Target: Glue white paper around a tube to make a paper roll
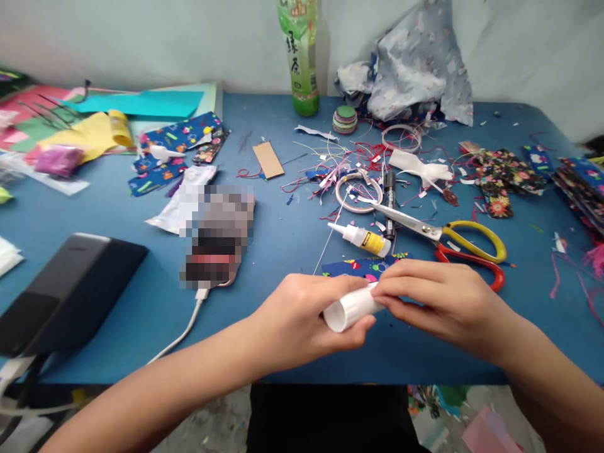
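Near the table's front edge, my left hand (316, 314) grips a white tube (352, 309) that looks like rolled paper, its open end facing left. The fingers of my right hand (429, 302) are closed on the tube's right end. Just beyond the hands lies a strip of blue patterned fabric (349, 268), partly covered by them. A small glue bottle (365, 239) with a yellow label rests on its side behind that. To its right are scissors (438, 233) with yellow and red handles, blades apart, across a black marker (389, 201).
Rolls of tape (340, 200) sit among thread scraps. A green tea bottle (304, 69) stands by the wall. On the left are a phone (221, 233) with a white cable (191, 321), a black power bank (80, 289) and coloured paper (146, 104). Fabric pieces (509, 170) lie right.
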`<state>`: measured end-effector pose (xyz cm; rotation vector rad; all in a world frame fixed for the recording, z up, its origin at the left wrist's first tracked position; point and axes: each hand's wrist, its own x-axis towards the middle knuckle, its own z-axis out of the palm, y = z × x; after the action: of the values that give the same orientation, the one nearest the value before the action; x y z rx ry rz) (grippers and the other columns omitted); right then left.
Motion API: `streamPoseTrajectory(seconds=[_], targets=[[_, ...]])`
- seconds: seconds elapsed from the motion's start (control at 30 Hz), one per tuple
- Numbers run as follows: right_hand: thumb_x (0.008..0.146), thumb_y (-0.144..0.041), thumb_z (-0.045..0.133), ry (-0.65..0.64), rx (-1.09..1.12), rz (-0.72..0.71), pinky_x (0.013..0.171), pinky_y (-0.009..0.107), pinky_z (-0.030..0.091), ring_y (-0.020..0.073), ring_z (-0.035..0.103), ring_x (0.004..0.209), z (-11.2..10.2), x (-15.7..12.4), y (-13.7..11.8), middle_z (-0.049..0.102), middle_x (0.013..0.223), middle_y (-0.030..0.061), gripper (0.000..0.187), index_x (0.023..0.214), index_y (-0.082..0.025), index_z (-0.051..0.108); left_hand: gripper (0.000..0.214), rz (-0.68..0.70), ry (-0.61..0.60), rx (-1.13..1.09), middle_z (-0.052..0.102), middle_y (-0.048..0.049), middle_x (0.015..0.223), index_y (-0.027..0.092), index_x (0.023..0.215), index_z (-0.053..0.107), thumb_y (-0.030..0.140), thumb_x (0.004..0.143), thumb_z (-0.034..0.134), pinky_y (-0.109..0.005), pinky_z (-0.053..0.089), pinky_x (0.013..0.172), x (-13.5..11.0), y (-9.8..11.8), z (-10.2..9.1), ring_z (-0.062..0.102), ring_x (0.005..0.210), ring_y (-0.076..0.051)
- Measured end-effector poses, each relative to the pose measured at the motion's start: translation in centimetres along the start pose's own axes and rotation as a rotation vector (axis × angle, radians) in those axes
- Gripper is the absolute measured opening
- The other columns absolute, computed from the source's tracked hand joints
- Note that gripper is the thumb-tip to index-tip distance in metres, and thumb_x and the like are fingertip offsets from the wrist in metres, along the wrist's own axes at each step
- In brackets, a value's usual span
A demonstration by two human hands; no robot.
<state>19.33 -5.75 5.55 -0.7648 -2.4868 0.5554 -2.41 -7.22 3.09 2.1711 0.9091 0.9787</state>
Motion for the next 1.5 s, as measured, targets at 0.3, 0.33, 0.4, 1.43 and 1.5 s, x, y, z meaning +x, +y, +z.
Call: streamPoseTrajectory(seconds=[0.3,0.33,0.4,1.43,1.5], targets=[[0.094,-0.016,0.054,-0.026,0.003,0.008,0.065,0.022,0.05,0.013,0.066,0.074,0.0,0.0,0.0,0.07,0.089,0.0062,0.015,0.089,-0.012,0.067,0.023,0.04,-0.057,0.031,0.075,-0.0037,0.073,0.01,0.1,0.066,0.026,0.085,0.063,-0.014,0.045,0.047,-0.2,0.0,0.0,0.057,0.045,-0.006],[0.094,-0.016,0.054,-0.038,0.029,0.015,0.065,0.021,0.05,0.0127,0.066,0.074,-0.1,0.0,0.0,0.07,0.089,0.006,0.015,0.09,-0.012,0.068,0.022,0.033,-0.076,0.026,0.074,-0.0033,0.072,0.01,0.099,0.067,0.027,0.085,0.063,-0.014,0.045,0.047,-0.2,0.1,-0.1,0.057,0.045,-0.006],[0.095,-0.017,0.054,-0.06,0.095,0.026,0.067,0.02,0.051,0.0119,0.066,0.076,-0.3,-0.1,0.1,0.07,0.09,0.0056,0.015,0.093,-0.012,0.068,0.022,0.017,-0.11,0.01,0.073,-0.0026,0.07,0.01,0.099,0.068,0.027,0.085,0.063,-0.014,0.046,0.047,-0.1,0.2,-0.3,0.058,0.046,-0.007],[0.099,-0.022,0.046,-0.05,-0.17,-0.079,0.057,0.022,0.049,0.0136,0.067,0.066,-0.5,-1.1,-1.0,0.072,0.084,0.0035,0.02,0.093,-0.02,0.066,0.024,-0.067,-0.209,-0.079,0.07,-0.0018,0.065,0.008,0.1,0.07,0.024,0.082,0.064,-0.014,0.044,0.049,0.1,0.8,-0.6,0.057,0.049,-0.007],[0.099,-0.022,0.045,-0.064,-0.207,-0.064,0.056,0.023,0.047,0.0141,0.066,0.064,-0.3,-1.1,-1.2,0.071,0.08,0.0035,0.023,0.089,-0.02,0.065,0.025,-0.057,-0.197,-0.075,0.071,-0.0027,0.065,0.007,0.1,0.069,0.024,0.082,0.064,-0.014,0.044,0.049,0.0,0.7,-0.6,0.057,0.048,-0.007]])
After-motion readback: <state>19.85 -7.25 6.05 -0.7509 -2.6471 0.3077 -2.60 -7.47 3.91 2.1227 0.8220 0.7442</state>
